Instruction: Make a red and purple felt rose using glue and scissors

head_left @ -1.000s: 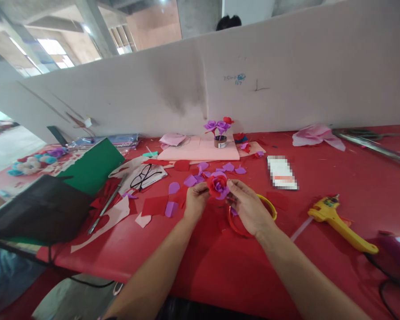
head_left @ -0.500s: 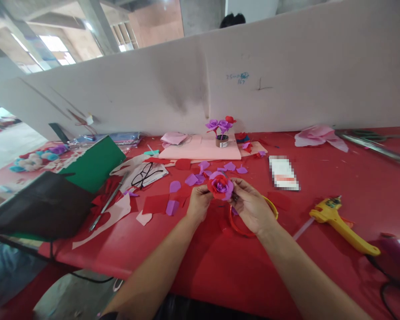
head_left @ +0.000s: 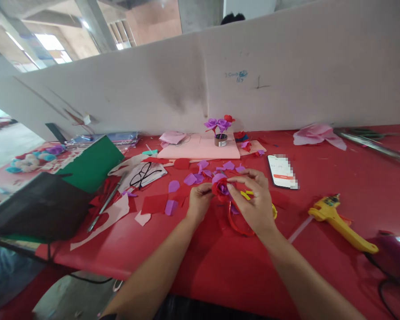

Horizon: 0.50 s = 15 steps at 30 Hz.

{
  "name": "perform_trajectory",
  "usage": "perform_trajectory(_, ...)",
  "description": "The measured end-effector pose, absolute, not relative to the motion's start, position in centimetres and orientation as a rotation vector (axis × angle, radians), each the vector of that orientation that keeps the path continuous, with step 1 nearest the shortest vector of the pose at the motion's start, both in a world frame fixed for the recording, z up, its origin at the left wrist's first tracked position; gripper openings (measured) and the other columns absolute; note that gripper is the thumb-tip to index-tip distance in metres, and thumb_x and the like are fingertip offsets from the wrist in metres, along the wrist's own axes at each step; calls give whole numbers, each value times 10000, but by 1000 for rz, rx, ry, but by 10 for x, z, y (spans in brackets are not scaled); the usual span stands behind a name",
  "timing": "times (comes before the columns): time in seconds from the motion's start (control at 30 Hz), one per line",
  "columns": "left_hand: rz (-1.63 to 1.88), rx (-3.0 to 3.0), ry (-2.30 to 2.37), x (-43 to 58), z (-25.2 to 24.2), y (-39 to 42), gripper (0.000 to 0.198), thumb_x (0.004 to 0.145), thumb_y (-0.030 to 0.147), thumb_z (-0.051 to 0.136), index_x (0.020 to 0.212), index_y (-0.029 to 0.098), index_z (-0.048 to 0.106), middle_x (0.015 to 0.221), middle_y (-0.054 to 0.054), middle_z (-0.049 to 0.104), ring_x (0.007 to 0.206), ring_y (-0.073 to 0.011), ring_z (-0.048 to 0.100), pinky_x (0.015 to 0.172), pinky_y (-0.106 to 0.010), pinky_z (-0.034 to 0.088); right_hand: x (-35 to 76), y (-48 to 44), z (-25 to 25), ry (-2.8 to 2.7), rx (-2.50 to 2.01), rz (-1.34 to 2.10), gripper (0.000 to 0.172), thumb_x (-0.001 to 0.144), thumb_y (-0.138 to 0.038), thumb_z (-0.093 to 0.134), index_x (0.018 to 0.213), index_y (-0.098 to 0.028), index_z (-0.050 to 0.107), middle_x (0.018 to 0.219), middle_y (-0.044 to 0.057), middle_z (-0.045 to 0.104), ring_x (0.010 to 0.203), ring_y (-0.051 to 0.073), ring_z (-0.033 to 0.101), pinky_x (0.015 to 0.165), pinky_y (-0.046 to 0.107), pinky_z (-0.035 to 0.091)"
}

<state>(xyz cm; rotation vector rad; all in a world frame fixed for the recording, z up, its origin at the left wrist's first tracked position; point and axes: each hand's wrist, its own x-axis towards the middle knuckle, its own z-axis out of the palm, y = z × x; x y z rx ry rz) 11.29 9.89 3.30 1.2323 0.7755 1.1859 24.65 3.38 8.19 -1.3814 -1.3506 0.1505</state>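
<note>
A red and purple craft flower point(head_left: 222, 188) is held up over the table between my two hands. My left hand point(head_left: 199, 201) pinches it from the left side. From the right, the fingertips of my right hand point(head_left: 253, 198) press on its petals. Below the right hand lie a red ring point(head_left: 234, 222) and a yellow one point(head_left: 275, 212), partly covered by that hand. Loose purple petals point(head_left: 190, 179) are scattered just behind and left of the flower. Beyond them, a small brown pot point(head_left: 221, 141) holds finished-looking purple and red flowers point(head_left: 218, 124).
A yellow glue gun point(head_left: 340, 224) lies on the right, with a phone point(head_left: 282, 172) behind it. On the left are scissors point(head_left: 143, 175), red sheet pieces point(head_left: 155, 204), a metal rod point(head_left: 106, 204) and a dark bag point(head_left: 43, 209). A pale partition point(head_left: 136, 89) borders the red table point(head_left: 200, 262).
My right hand has shifted its hold from beneath the flower's right side up onto its petals, fingers lifted more. The flower has turned a little; my left hand stays nearly in place.
</note>
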Motion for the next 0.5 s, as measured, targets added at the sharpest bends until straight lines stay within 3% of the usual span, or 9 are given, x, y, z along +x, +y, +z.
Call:
perform_trajectory(0.27,1192,1266,766,112,33,99,159,659,121,666,749,182,782,751,-31,743,724,-168,651,728,-282,515,249,37,79,-1434,-1434,84,105,842,-286,629,855,-220,710,1041,95,591,1052,277,523,944,484,399)
perform_trajectory(0.4,1180,1281,752,111,36,98,143,654,124,677,731,184,782,761,-28,738,719,-162,631,721,-272,501,251,39,78,-1357,-1397,275,87,829,-309,647,812,-240,699,1043,73,596,1059,265,528,955,465,387)
perform_trajectory(0.5,1169,1257,752,111,35,98,106,645,144,694,705,180,774,745,-23,725,715,-160,615,729,-276,494,249,40,78,-1193,-1254,602,91,835,-341,653,829,-257,689,994,41,614,974,222,565,883,399,426)
